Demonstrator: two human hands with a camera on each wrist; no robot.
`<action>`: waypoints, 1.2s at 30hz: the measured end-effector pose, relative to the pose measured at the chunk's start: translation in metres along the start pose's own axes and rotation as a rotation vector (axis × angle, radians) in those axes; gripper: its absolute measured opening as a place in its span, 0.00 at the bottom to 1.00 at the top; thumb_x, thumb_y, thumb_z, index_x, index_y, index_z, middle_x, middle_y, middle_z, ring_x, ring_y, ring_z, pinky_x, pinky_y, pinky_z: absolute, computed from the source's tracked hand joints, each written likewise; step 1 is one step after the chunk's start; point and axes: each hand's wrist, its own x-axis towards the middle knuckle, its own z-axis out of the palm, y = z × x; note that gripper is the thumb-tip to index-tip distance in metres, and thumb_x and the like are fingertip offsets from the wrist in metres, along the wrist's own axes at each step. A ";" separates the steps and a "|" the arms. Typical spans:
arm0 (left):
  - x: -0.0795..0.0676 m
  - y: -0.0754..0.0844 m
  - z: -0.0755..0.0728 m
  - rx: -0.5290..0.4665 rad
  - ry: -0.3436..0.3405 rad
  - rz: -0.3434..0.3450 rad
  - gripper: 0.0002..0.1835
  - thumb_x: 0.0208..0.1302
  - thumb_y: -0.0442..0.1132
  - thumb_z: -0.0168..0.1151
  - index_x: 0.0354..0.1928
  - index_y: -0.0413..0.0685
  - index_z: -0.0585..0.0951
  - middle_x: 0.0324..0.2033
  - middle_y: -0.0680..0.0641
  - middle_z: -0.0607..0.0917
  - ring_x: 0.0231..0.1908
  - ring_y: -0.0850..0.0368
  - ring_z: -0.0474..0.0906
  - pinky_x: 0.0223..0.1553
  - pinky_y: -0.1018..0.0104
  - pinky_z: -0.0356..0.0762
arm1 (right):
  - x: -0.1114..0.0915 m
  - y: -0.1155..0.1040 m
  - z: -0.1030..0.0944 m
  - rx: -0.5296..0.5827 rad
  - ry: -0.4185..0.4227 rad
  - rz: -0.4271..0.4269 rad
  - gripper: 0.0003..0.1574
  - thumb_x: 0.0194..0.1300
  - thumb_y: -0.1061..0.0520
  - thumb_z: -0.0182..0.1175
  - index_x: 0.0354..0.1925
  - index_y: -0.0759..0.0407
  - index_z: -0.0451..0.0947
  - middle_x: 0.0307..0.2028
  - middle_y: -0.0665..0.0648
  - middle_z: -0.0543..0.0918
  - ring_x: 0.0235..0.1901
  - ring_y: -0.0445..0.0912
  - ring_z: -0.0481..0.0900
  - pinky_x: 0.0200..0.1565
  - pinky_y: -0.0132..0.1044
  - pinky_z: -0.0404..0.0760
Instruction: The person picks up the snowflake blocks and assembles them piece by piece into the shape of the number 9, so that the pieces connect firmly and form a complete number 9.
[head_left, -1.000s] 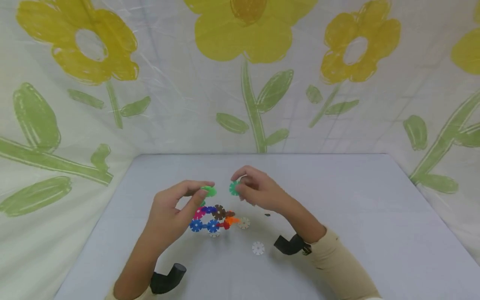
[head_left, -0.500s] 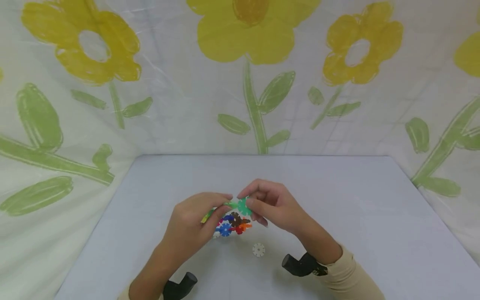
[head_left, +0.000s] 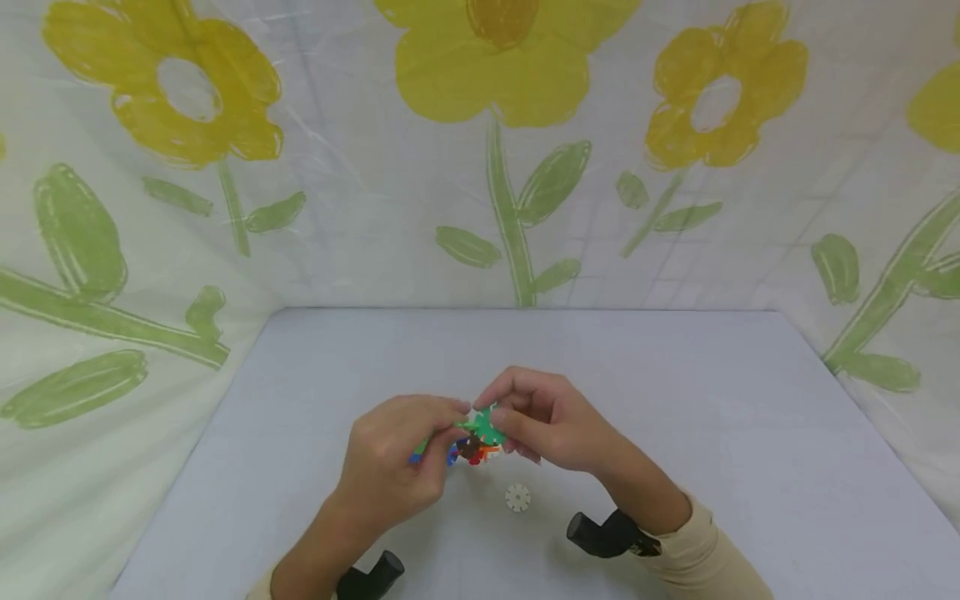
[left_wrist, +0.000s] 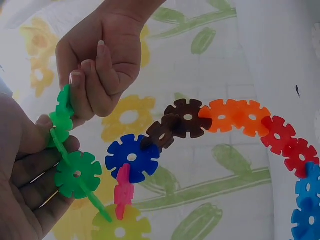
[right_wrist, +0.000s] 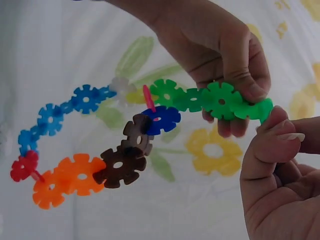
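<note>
My left hand (head_left: 397,450) pinches a light green notched disc (left_wrist: 61,122) at one end of a chain of slotted plastic discs. Opposite it, my right hand (head_left: 551,421) pinches a green notched disc (head_left: 489,427) between thumb and fingers. The two discs meet edge to edge; how deep the slots engage is hidden by my fingertips. From the left hand the chain hangs in a loop: green (right_wrist: 221,101), yellow (left_wrist: 120,227), pink (left_wrist: 124,192), dark blue (left_wrist: 132,157), brown (right_wrist: 120,166), orange (right_wrist: 82,175), red (right_wrist: 24,166) and blue (right_wrist: 50,120) discs, with a whitish one (right_wrist: 122,90).
One loose white disc (head_left: 517,497) lies on the white table (head_left: 675,400), in front of the hands. Black wrist mounts (head_left: 600,533) stick out from both forearms. A curtain printed with yellow flowers (head_left: 491,75) hangs behind the table's far edge.
A second ago the hands were apart, each holding a green disc. They have come together and moved lower and to the right, bringing the two discs into contact. The chain came along.
</note>
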 end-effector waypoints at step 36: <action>-0.001 -0.015 -0.038 -0.312 -0.374 -0.335 0.22 0.57 0.34 0.75 0.54 0.41 0.83 0.45 0.46 0.88 0.43 0.55 0.86 0.41 0.65 0.84 | 0.018 0.081 -0.006 -0.471 0.031 0.179 0.12 0.72 0.64 0.56 0.52 0.57 0.78 0.37 0.53 0.83 0.33 0.42 0.79 0.35 0.32 0.81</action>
